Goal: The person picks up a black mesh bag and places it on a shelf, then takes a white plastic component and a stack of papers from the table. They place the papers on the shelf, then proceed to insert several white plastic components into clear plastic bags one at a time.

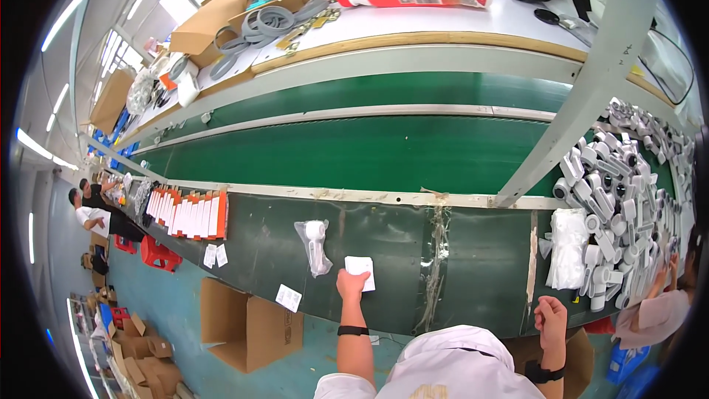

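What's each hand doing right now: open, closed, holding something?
Left hand: closed on the white paper.
Right hand: loosely closed, nothing visible in it.

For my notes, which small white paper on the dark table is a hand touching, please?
The rightmost white rectangular paper: the left hand touches it; the other papers lie untouched farther left.

Holds the left hand (pixel 351 283) ahead on an outstretched forearm (pixel 354 357) — and the right hand (pixel 551 316) apart, loosely curled.
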